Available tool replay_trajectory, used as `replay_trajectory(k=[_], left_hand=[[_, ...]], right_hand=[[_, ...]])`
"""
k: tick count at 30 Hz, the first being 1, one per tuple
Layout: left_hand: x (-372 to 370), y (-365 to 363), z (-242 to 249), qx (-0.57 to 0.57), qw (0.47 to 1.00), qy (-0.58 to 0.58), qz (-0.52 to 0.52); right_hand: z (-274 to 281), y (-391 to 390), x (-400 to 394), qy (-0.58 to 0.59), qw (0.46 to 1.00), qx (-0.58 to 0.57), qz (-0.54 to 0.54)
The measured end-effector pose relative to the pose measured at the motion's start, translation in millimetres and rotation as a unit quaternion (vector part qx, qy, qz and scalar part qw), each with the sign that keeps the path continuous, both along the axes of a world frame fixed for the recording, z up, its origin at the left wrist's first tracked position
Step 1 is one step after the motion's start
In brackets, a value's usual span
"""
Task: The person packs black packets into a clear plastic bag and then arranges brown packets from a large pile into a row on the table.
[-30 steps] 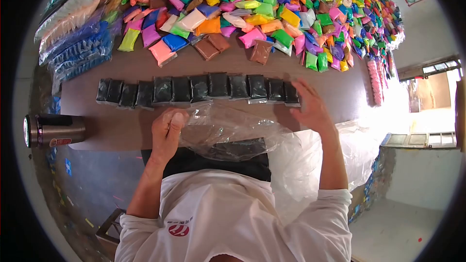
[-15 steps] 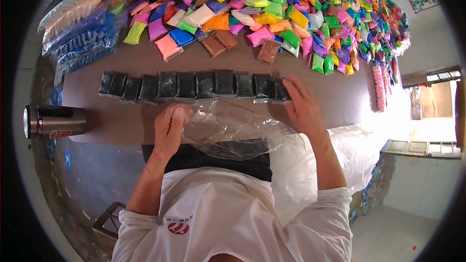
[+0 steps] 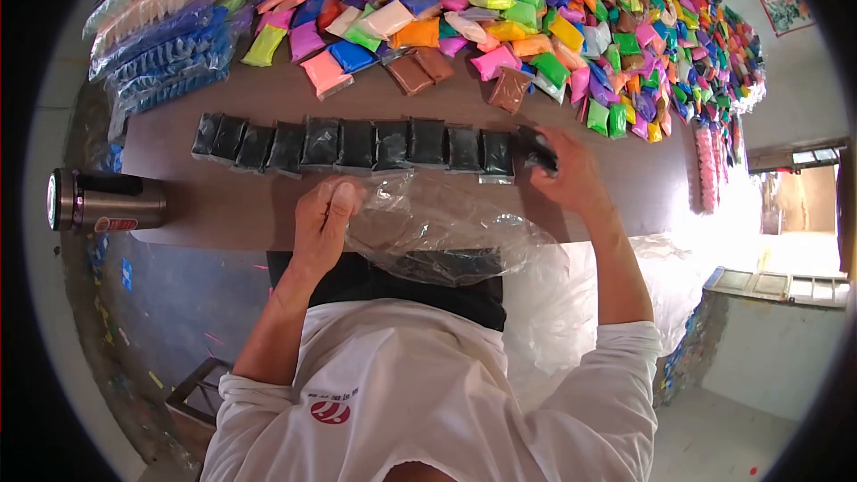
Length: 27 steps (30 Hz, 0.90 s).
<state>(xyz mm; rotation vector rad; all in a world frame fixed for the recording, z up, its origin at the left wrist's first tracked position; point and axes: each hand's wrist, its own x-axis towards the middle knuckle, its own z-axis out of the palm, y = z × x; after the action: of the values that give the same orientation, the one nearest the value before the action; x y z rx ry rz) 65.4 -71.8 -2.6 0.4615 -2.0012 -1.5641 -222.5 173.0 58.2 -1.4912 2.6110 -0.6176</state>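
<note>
My left hand point(image 3: 328, 214) is closed on the edge of a clear plastic bag point(image 3: 437, 219), which stretches to the right across the table's front edge. In my right hand point(image 3: 571, 174) a small black packet point(image 3: 537, 148) is gripped between thumb and fingers, tilted off the table. To its left runs a row of several similar black packets point(image 3: 357, 144), lying side by side and partly overlapping. The bag's right part hangs below my right wrist.
A large heap of colourful packets point(image 3: 527, 18) covers the back of the brown table point(image 3: 616, 205). Bundled blue packets in plastic point(image 3: 170, 62) lie at the back left. A steel thermos point(image 3: 107, 200) lies at the left edge. Clear plastic sheeting point(image 3: 571, 295) hangs at the front right.
My right hand has closed on the rightmost black packet and lifted it out of the row, tilting it. My left hand still holds the bag. The whole view has shifted slightly.
</note>
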Motion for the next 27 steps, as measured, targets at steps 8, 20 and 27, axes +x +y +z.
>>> replay_trajectory(k=[8,20,27], left_hand=[[-1.7,-1.2,0.1,-0.002,1.000,0.010,-0.011],[-2.3,1.0,-0.8,0.021,1.000,0.015,-0.003],[-3.4,0.4,2.0,0.014,1.000,0.015,0.003]], right_hand=[[3.6,-2.5,-2.0,-0.102,0.990,-0.006,-0.093],[66.2,34.3,82.5,-0.234,0.850,-0.379,-0.282],[70.1,-6.1,163.0,-0.378,0.915,-0.136,0.025]])
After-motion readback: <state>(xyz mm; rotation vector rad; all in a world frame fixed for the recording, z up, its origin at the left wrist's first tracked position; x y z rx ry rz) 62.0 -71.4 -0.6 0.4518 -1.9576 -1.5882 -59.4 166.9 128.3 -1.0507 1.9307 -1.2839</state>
